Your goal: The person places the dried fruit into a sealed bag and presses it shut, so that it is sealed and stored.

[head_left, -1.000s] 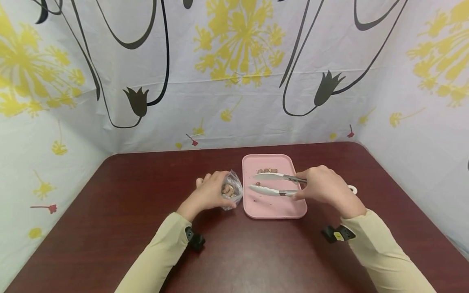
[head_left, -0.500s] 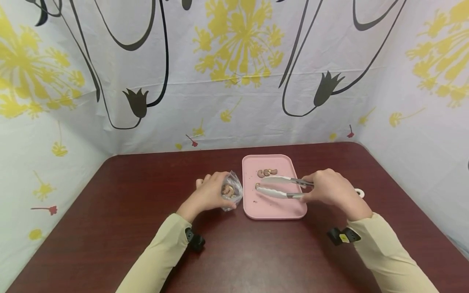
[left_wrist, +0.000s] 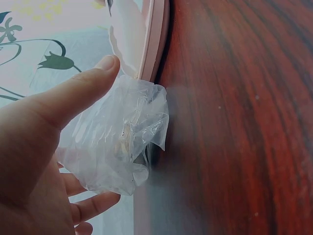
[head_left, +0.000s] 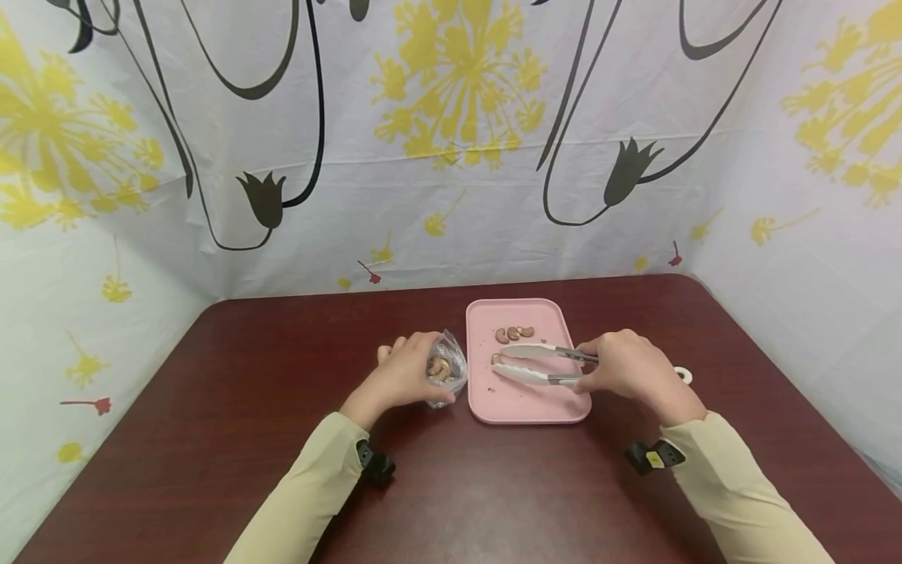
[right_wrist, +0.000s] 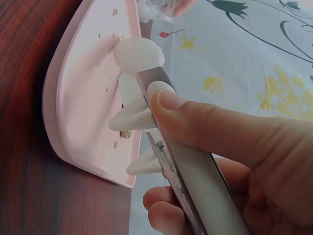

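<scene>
My left hand (head_left: 405,372) holds a clear plastic bag (head_left: 456,377) at the tray's left side, thumb and fingers around it. Brown cashews (head_left: 440,369) show in the bag's mouth. In the left wrist view the crinkled bag (left_wrist: 107,137) sits between thumb and fingers. With thumb and fingers, my right hand (head_left: 627,368) grips metal tongs (head_left: 524,375) with white tips, spread apart low over the pink tray (head_left: 528,409). One small cashew (head_left: 496,358) lies at the tongs' tips. Just beyond them, several cashews (head_left: 513,334) lie in a short row.
Dark crumbs (right_wrist: 115,12) dot the tray. Everything stands on a dark red wooden table (head_left: 282,345). White cloth (head_left: 395,211) printed with flowers hangs behind and at both sides. The tongs' white ring end (head_left: 683,375) sticks out beyond the right hand.
The right hand has drawn the tongs slightly right and nearer to me, uncovering the row of cashews; their tips now stand by the single cashew. The left hand and bag have stayed put.
</scene>
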{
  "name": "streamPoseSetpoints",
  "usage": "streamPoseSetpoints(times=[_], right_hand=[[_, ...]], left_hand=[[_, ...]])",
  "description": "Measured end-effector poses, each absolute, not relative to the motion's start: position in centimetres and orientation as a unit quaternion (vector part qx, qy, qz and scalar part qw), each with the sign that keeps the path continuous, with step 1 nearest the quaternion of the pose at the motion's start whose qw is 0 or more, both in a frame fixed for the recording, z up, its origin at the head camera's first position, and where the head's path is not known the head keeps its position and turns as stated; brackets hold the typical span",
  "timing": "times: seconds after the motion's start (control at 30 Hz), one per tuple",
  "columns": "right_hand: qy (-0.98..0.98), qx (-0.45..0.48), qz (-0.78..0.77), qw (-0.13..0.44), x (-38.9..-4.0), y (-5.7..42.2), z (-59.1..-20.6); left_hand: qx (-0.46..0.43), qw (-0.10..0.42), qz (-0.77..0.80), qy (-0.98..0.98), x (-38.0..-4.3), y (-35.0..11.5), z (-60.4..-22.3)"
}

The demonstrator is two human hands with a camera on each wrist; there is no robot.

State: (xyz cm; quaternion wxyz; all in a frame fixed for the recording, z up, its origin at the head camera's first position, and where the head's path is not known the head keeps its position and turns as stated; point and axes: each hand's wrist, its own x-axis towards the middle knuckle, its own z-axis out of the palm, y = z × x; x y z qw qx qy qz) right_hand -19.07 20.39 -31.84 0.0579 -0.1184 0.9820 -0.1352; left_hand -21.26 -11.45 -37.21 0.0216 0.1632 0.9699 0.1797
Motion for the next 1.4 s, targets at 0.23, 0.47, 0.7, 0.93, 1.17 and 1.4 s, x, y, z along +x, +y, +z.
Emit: streamPoseSetpoints(times=[0.23,0.47,0.7,0.93,1.17,1.4], right_hand=[[0.983,-0.117,-0.128,0.054,-19.11,20.05,-31.76],[0.983,-0.115,-0.129,0.056,-19.16,20.07,-31.84],[0.983,-0.116,-0.132,0.054,-19.21,20.18,-31.79],[0.983,-0.118,-0.130,0.052,-19.31,20.11,-31.75],[0.983,-0.120,-0.127,0.049,-19.28,20.15,-31.78],[0.983,-0.117,-0.129,0.059,-19.21,20.33,-31.84]], left_hand=[[0.164,0.020,0.177,0.970,-21.24,-11.48,-37.20],[0.164,0.020,0.179,0.970,-21.19,-11.44,-37.21],[0.164,0.020,0.180,0.970,-21.16,-11.39,-37.01],[0.163,0.020,0.180,0.970,-21.22,-11.42,-37.02],[0.162,0.019,0.180,0.970,-21.12,-11.40,-37.04],[0.164,0.021,0.176,0.971,-21.09,-11.40,-37.01]])
